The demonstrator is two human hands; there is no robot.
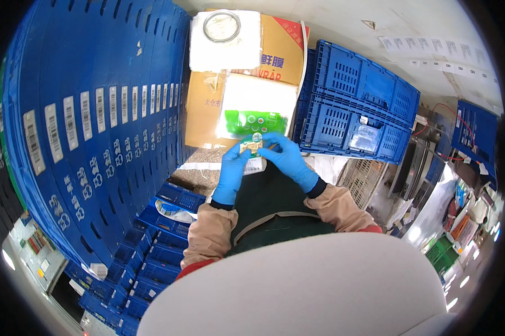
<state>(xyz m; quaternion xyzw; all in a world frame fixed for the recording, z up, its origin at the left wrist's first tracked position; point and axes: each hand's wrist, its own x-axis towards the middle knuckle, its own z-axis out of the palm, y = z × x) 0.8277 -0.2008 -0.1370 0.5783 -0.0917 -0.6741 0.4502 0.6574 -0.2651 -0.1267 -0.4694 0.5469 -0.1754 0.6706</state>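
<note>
Both of my hands wear blue gloves and meet in front of my dark green apron (275,201). Between them is a small green and cream printed label (251,147), with a white barcode part hanging at its lower end. My left hand (230,171) pinches its left side with thumb and fingers. On the other side, the thumb and fingertips of my right hand (290,159) close on its right edge. Just beyond my fingers lies a clear plastic bag with a green printed band (256,121), resting on a cardboard box (202,120).
A tall wall of stacked blue crates (112,73) rises on my left. More blue folding crates (356,103) stand at the right. Farther back, a dark ring (221,39) lies on white sheets (244,53). Several blue crates (157,271) sit low at the left.
</note>
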